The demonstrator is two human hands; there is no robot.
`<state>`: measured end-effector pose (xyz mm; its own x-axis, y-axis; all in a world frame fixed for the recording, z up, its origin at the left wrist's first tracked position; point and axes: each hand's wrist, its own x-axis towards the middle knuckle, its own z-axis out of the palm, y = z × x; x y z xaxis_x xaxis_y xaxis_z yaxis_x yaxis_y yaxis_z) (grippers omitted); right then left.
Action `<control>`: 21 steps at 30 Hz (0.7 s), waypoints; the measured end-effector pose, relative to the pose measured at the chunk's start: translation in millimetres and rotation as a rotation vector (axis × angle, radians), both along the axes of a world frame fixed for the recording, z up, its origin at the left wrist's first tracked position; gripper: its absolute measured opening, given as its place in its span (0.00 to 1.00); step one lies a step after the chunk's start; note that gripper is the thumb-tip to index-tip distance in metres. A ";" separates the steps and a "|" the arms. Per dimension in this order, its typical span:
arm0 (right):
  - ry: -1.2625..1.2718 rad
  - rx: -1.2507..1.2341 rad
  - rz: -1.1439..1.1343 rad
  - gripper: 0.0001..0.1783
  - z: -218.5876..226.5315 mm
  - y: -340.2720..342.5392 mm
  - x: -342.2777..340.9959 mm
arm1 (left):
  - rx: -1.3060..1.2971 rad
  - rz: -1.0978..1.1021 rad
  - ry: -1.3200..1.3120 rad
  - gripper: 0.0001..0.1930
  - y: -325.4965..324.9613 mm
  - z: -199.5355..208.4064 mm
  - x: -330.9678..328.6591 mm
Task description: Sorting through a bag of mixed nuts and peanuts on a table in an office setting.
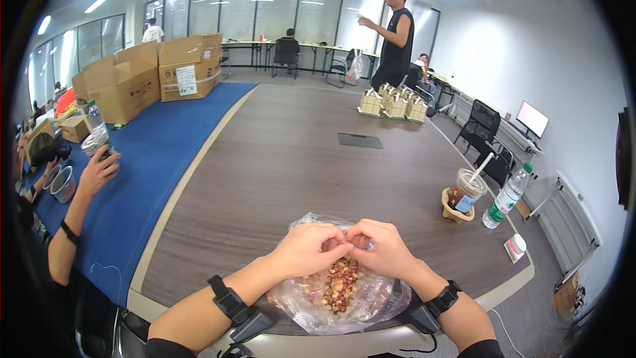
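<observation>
In the head view, the left hand (311,248) and right hand (379,245) meet just above a clear plastic bag (387,301), their fingers curled inward with the tips close together. Whether they pinch a nut, a fold of film or only each other cannot be told; the tips hide it.

The step in hand looks like fine two-handed fingertip work. It would go best with the fingertips right over the bag, so that anything dropped lands back in it. A light pinch should spare brittle skins, with one hand steadying while the other does the moving, and loose film is best kept out of the grip.

The bag lies on the brown worktop (285,152) directly below the fingers and spreads to both sides and toward the person, close to the near edge. It is thin, crinkled and shiny, with glare on its folds. Between its sides, just nearer the person than the fingers, sits a heap of what look like shelled peanuts (339,286), reddish-brown mixed with pale yellow.
</observation>
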<state>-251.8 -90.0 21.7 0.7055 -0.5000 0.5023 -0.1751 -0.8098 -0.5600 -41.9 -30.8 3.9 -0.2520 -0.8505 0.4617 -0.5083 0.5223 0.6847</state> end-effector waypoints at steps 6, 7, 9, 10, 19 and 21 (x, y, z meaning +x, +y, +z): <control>-0.006 -0.018 -0.036 0.09 2.8 0.7 -5.3 | -0.018 -0.038 0.011 0.08 -5.2 -1.7 -4.0; -0.008 -0.012 -0.022 0.09 3.7 1.5 -4.0 | -0.013 -0.025 0.009 0.08 -4.0 -0.8 -3.3; -0.003 -0.009 -0.030 0.08 4.5 2.4 -2.1 | 0.041 -0.024 0.031 0.09 -1.6 1.2 -2.6; 0.000 -0.009 -0.029 0.08 3.6 2.7 -1.2 | 0.029 -0.009 0.032 0.09 -0.6 1.6 -2.2; -0.035 0.061 -0.011 0.07 2.5 3.5 1.2 | -0.028 0.015 -0.019 0.06 -1.4 -0.9 1.4; -0.001 0.067 -0.016 0.07 3.3 2.9 -2.2 | -0.042 0.012 -0.049 0.06 -2.8 -2.7 0.5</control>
<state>-254.0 -87.1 25.0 0.6966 -0.5439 0.4679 -0.1871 -0.7673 -0.6134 -41.4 -33.6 1.2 -0.2652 -0.8337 0.4844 -0.5471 0.5438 0.6363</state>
